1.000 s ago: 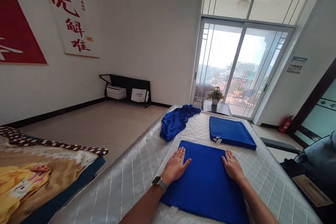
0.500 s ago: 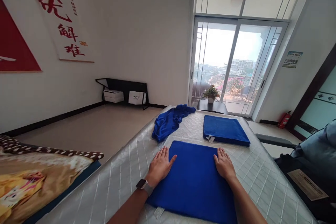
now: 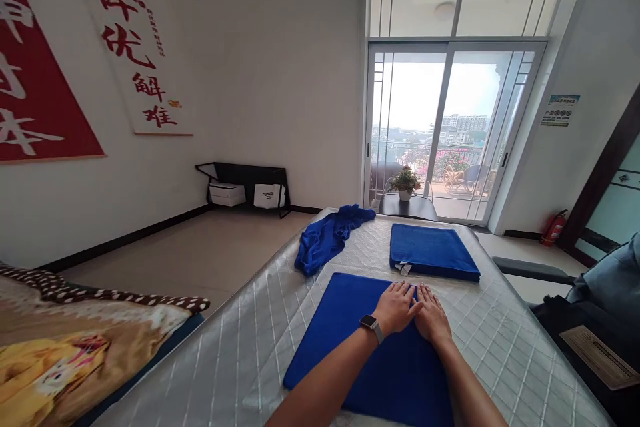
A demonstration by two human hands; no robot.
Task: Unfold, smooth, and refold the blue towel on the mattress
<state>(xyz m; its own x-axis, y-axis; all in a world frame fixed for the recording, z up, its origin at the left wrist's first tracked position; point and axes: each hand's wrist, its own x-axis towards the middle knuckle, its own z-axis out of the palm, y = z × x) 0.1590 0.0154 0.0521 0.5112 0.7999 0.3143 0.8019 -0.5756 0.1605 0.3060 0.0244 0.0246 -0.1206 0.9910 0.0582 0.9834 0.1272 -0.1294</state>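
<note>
A folded blue cloth (image 3: pixel 333 340) lies flat on the quilted silver mattress (image 3: pixel 240 347) in front of me. My left hand (image 3: pixel 396 307), with a watch on its wrist, rests on the cloth's far right part, fingers stretched out. Right beside it, my right hand (image 3: pixel 433 315) lies flat along the cloth's right edge, its fingers extended. The two hands touch or nearly touch at the thumb. Beyond them sits a stack of folded blue cloths (image 3: pixel 433 250) with white tags at its near left corner. A crumpled blue cloth (image 3: pixel 327 237) lies to its left.
A patterned blanket (image 3: pixel 100 347) covers something low at left. A dark bag (image 3: pixel 585 347) is at right. Past the mattress stand a small table with a potted plant (image 3: pixel 405 183) and a glass sliding door (image 3: pixel 455 127). A black rack (image 3: pixel 245 187) stands by the wall.
My left hand has moved right, from the cloth's left edge across to beside my right hand. My right hand stays at the right edge. The view has tilted slightly up and left.
</note>
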